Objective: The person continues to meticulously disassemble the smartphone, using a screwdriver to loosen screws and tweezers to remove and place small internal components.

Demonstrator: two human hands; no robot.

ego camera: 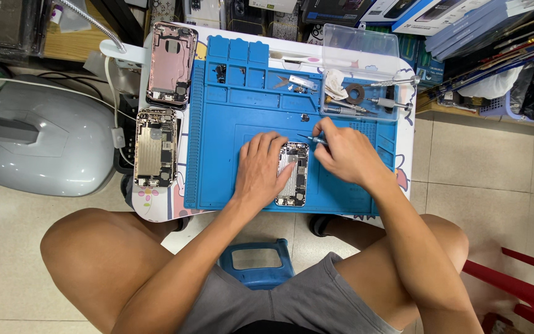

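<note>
An opened phone [296, 176] lies face down on the blue work mat [347, 192], its inner parts showing. My left hand [262, 166] lies flat over the phone's left half and holds it steady. My right hand [343, 153] pinches a thin metal tool [309, 138], tweezers or a fine screwdriver, whose tip points at the phone's top right corner. Small loose parts [296, 83] lie in the mat's upper compartments.
Two more opened phone shells, one pink [170, 62] and one gold [154, 147], lie left of the mat. A clear plastic box [361, 46] with screwdrivers stands at the top right. A grey machine [50, 145] sits on the left, a blue stool [258, 265] below, a red chair [529, 291] at right.
</note>
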